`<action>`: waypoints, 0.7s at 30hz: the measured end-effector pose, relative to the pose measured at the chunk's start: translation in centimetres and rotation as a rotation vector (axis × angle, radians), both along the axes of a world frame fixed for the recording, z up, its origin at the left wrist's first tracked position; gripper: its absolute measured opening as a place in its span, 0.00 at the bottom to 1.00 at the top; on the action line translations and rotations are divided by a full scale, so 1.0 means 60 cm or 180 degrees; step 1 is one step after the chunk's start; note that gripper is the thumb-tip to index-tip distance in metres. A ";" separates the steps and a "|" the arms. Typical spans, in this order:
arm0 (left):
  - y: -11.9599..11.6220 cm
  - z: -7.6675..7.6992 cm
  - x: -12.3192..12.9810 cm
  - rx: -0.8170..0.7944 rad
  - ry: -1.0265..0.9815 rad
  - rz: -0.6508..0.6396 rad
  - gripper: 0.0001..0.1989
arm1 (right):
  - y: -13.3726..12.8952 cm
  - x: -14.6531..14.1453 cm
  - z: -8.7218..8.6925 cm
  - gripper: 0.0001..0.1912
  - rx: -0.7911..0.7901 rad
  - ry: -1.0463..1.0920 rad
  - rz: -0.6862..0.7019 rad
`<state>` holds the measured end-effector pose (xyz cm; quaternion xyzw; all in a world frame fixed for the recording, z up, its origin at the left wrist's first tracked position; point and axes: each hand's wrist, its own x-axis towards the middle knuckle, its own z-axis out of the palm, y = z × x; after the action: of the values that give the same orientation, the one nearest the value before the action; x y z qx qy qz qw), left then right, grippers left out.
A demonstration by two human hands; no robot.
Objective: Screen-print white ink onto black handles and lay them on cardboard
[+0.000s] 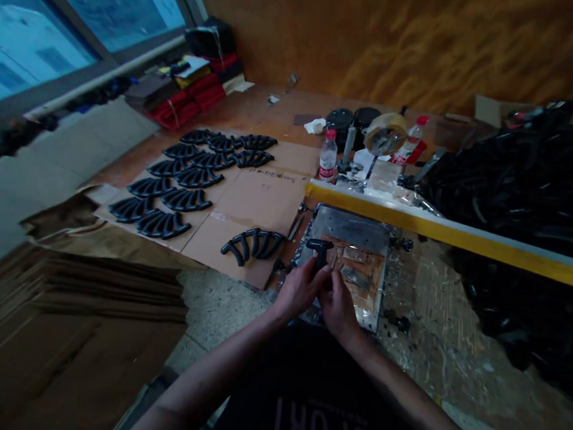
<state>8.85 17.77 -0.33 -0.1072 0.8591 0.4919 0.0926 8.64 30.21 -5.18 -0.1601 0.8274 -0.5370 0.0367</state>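
Note:
A black T-shaped handle (320,246) is held upright in front of me, its crosspiece at the top. My left hand (299,288) is closed around its lower stem. My right hand (339,303) is closed against the same stem, its fingertips meeting those of the left. Under the handle lies a flat plate in a metal frame (351,222), with brown and clear patches on its surface. Left of my hands, a short row of similar black handles (254,244) rests on a cardboard sheet (247,205). More rows of handles (194,177) lie farther left.
A yellow-edged bar (445,234) crosses above the plate toward the right. Behind it stand bottles with red caps (328,157), a tape roll (386,134) and dark tubs. A big heap of black parts (530,176) fills the right. Stacked cardboard (108,306) is at lower left.

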 end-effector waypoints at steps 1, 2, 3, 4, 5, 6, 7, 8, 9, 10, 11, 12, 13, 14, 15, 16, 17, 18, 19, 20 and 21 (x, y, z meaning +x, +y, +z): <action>0.001 0.002 0.001 -0.0132 -0.0016 0.0020 0.17 | -0.001 -0.001 0.003 0.05 -0.0098 -0.0065 0.0015; 0.002 0.004 0.002 -0.0248 -0.0031 0.0039 0.16 | -0.002 -0.002 0.005 0.05 -0.0180 -0.0134 0.0032; 0.002 0.006 0.002 -0.0344 -0.0033 0.0053 0.16 | -0.003 -0.002 0.007 0.06 -0.0238 -0.0202 0.0048; 0.002 0.006 0.003 -0.0411 -0.0025 0.0071 0.16 | -0.005 -0.002 0.008 0.06 -0.0269 -0.0267 0.0073; 0.000 0.007 0.004 -0.0451 -0.0008 0.0087 0.16 | -0.007 -0.003 0.008 0.06 -0.0278 -0.0328 0.0105; -0.002 0.008 0.005 -0.0473 0.0011 0.0110 0.16 | -0.010 -0.004 0.008 0.06 -0.0272 -0.0383 0.0141; -0.006 0.008 0.006 -0.0499 0.0024 0.0144 0.16 | -0.014 -0.006 0.007 0.06 -0.0268 -0.0433 0.0187; -0.009 0.010 0.007 -0.0530 0.0024 0.0181 0.16 | -0.018 -0.008 0.006 0.06 -0.0270 -0.0476 0.0240; -0.012 0.011 0.008 -0.0574 0.0008 0.0224 0.16 | -0.022 -0.010 0.005 0.07 -0.0271 -0.0505 0.0294; -0.016 0.012 0.010 -0.0627 -0.0012 0.0265 0.16 | -0.027 -0.012 0.004 0.07 -0.0268 -0.0519 0.0343; -0.019 0.013 0.011 -0.0690 -0.0024 0.0310 0.16 | -0.032 -0.014 0.003 0.07 -0.0253 -0.0525 0.0378; -0.023 0.013 0.013 -0.0758 -0.0023 0.0361 0.15 | -0.038 -0.017 0.003 0.07 -0.0222 -0.0532 0.0411; -0.028 0.011 0.014 -0.0823 -0.0015 0.0407 0.15 | -0.044 -0.019 0.003 0.07 -0.0177 -0.0546 0.0454; -0.034 0.007 0.015 -0.0879 -0.0007 0.0450 0.15 | -0.050 -0.021 0.003 0.07 -0.0127 -0.0567 0.0526; -0.043 0.001 0.015 -0.0930 -0.0013 0.0505 0.15 | -0.057 -0.024 0.002 0.08 -0.0088 -0.0582 0.0635; -0.055 -0.007 0.016 -0.0976 -0.0041 0.0591 0.16 | -0.063 -0.027 0.001 0.08 -0.0064 -0.0585 0.0777; -0.071 -0.019 0.016 -0.1012 -0.0108 0.0726 0.16 | -0.070 -0.032 0.000 0.08 -0.0040 -0.0567 0.0933; -0.092 -0.033 0.017 -0.1014 -0.0238 0.0931 0.17 | -0.076 -0.037 -0.004 0.08 -0.0008 -0.0528 0.1067; -0.117 -0.050 0.018 -0.0985 -0.0411 0.1184 0.18 | -0.084 -0.045 -0.009 0.08 0.0035 -0.0482 0.1162; -0.145 -0.067 0.020 -0.0938 -0.0612 0.1453 0.20 | -0.092 -0.053 -0.015 0.08 0.0092 -0.0435 0.1214; -0.175 -0.086 0.023 -0.0894 -0.0832 0.1696 0.22 | -0.101 -0.063 -0.023 0.08 0.0165 -0.0387 0.1227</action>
<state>10.25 7.26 -5.49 -0.4020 0.8411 0.3577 0.0544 4.86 24.14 -6.56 -0.2819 0.7913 -0.5072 0.1928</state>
